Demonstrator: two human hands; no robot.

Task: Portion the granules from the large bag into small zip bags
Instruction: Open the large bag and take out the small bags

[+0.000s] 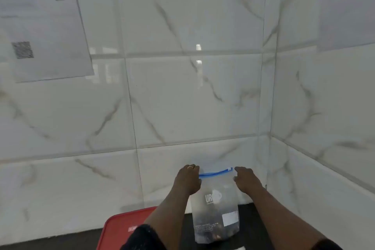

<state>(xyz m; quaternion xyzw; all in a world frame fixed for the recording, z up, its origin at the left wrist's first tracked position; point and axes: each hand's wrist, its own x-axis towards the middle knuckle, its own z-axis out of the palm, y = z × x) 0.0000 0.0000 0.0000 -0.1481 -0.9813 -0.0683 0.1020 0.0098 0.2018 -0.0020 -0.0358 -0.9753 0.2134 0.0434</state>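
Two hands — left hand, right hand — grip the upright bag at both zip-edge ends.

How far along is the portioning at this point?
Done: nothing finished shows; no other bags are in view. In hand: the left hand and right hand pinch the top corners of an upright clear zip bag with dark contents low inside; whether its blue zip strip is sealed is unclear. Left: cannot be judged; only a red tray lies beside it.
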